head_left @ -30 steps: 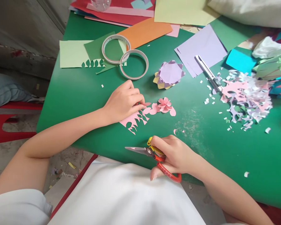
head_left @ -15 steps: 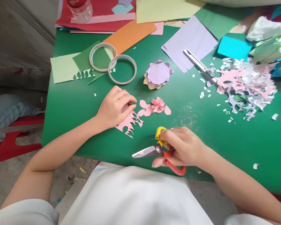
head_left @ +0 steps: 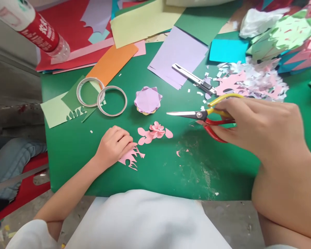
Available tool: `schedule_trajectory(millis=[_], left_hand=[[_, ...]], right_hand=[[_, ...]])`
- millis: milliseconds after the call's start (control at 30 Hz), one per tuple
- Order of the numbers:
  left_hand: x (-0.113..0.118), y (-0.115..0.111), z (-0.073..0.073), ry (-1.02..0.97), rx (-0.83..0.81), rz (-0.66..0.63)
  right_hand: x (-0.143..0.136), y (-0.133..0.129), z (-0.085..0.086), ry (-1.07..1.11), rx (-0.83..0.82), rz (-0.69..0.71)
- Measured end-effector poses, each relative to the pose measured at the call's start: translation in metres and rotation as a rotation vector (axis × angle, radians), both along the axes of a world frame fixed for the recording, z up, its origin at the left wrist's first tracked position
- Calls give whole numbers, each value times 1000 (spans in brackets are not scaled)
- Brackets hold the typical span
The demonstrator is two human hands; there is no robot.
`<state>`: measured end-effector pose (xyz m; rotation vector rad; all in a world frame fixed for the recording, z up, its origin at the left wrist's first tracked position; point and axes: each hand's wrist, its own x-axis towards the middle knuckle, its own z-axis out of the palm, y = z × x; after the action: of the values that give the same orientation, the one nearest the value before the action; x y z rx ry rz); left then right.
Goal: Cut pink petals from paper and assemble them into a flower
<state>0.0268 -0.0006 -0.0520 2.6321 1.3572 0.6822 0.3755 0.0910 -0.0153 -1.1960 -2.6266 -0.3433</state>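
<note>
From my feed, the folded purple paper shape (head_left: 148, 99) is my landmark on the green table (head_left: 69, 169). Nearer the body and left of it, my left hand (head_left: 114, 145) lies with bent fingers over the pink cut sheet (head_left: 127, 158) — I can't tell whether they pinch it. Right of the shape, my right hand (head_left: 264, 128) grips the scissors (head_left: 200, 114) by their yellow and red handles, blades together, tip pointing left.

Just on the shape's near side sits the pink paper flower (head_left: 157, 131), petal pieces (head_left: 169, 133) on both sides. Left of the shape are two overlapping tape rings (head_left: 116, 114); beyond it to the right — the box cutter (head_left: 188, 74), partly on lilac sheets (head_left: 171, 52), its black end by the scrap pile (head_left: 261, 76).
</note>
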Motion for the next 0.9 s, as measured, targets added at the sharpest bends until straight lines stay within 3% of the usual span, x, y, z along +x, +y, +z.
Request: schedule_trajectory(millis=[200,333,500,567,733,900], left_hand=[[-5,8,5,-7,-18,-95],[8,14,14,-163,-68,0],[29,20,22,-141,-28,51],[33,21,23,-159,-35,37],[38,23,21,-208,-64,6],[45,28,11,-200,-77,-14]], right_hand=[[13,14,-13,33,-159,111],[13,19,-14,41,-171,218],[-18,13,-13,213,-49,396],[-36,6,-16,328,-121,459],[-69,-6,-25,393,-302,457],[-76,-5,-33,356,-311,426]])
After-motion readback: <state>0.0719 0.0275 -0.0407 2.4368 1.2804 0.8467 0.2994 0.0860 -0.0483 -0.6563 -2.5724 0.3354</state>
